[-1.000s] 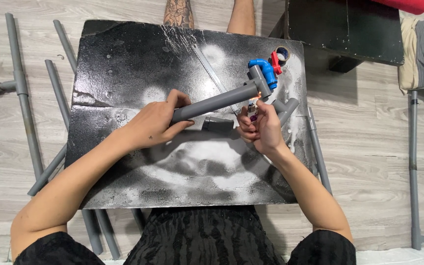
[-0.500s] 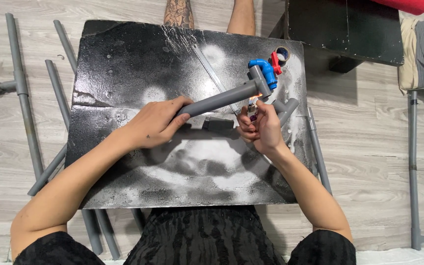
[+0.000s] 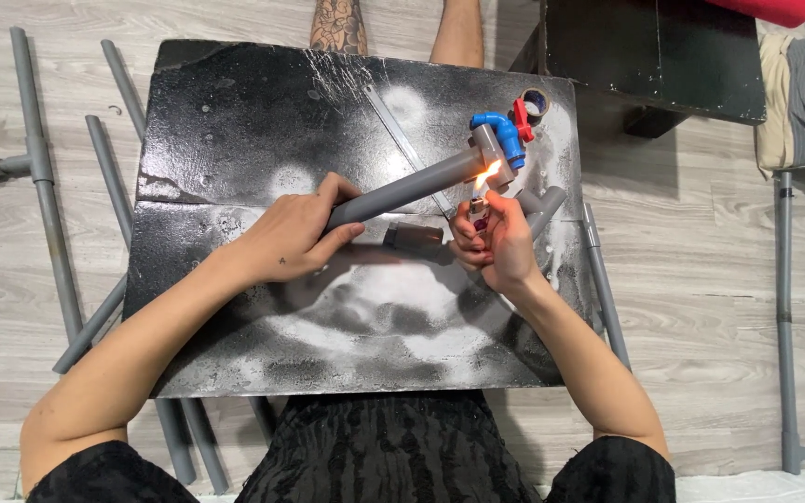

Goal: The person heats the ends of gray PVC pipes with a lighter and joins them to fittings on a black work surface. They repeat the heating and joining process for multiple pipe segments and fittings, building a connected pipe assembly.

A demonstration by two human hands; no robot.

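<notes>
your left hand [image 3: 295, 237] has its fingers wrapped tight round the near end of the grey pipe [image 3: 402, 189], held just above the black board [image 3: 235, 121]. its long axis runs low-left to upper-right, ending at the blue valve [image 3: 498, 138]. your right hand [image 3: 496, 242] is clamped on a lit lighter [image 3: 479, 212], flame touching the joint, so heating looks only just begun.

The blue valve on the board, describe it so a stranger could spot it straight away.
Start at the black paint-speckled board on the wooden floor and look to its far right corner. There the blue valve sits on the end of the grey pipe that the left hand holds. It alone is bright blue, with a red handle.
</notes>
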